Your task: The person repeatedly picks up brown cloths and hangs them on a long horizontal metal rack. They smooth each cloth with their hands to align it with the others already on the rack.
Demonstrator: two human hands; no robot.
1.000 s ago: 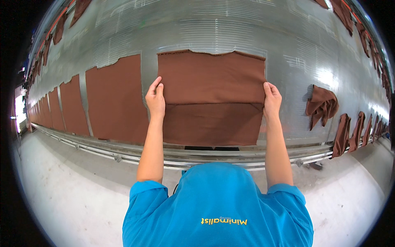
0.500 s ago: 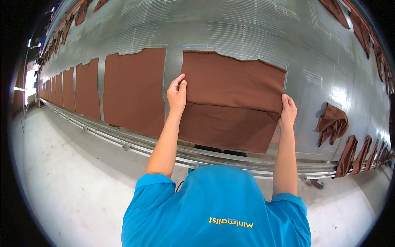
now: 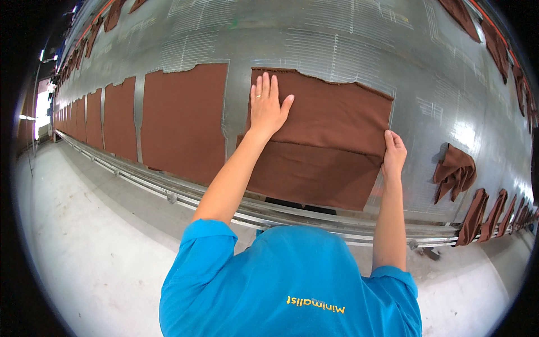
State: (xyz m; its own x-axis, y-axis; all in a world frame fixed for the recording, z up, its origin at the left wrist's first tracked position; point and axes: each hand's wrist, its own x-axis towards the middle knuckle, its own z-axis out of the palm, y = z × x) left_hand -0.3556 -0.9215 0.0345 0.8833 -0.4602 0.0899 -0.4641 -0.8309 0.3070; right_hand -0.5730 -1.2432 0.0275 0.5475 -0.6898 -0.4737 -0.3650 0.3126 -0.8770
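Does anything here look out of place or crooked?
One thing: a crumpled brown cloth lies bunched on the metal table, beyond the right hand. It looks odd beside the flat panels at left.

One head view, taken by the left fisheye of a head-worn pair. Camera set above the near side of the bench (image 3: 252, 33), aimed steeply down and across it. Blue shirt (image 3: 292, 269) seen closest, filling the lower middle; forearms (image 3: 233, 177) framed above it. Brown cloth panel (image 3: 325, 135) caught a little right of centre, farther off than the shirt. Frame tilted: front rail (image 3: 348, 227) bent by the wide lens, set lower toward the right. Floor (image 3: 101, 224) shown on either side of the shirt. Bench ends squeezed small toward the rims, corners blacked out.
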